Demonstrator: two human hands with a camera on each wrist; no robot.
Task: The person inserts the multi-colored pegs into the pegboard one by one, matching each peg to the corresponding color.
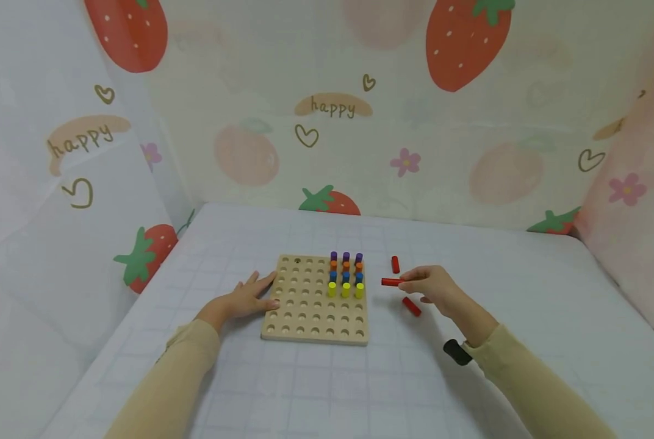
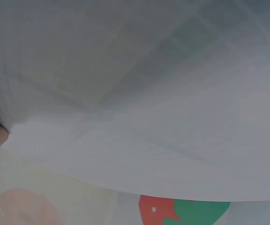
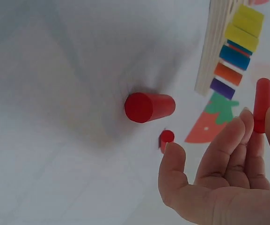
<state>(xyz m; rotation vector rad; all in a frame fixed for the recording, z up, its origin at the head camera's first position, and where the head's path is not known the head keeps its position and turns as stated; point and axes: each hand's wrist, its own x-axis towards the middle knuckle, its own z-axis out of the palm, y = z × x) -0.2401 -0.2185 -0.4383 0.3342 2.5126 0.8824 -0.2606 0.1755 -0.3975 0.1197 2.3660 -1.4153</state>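
Note:
A wooden pegboard with rows of round holes lies on the table. My left hand rests at its left edge, fingers extended, thumb over the board's top. To the right of the board, my right hand pinches a red peg between thumb and fingertips, one end pointing toward the board. Purple pegs, orange pegs, blue pegs and yellow pegs stand in rows of three on the board's right side. The left wrist view shows mostly cloth.
Two loose red pegs lie on the table by my right hand: a far peg and a near peg. A white grid cloth covers the table. Strawberry-printed curtains hang behind and at both sides.

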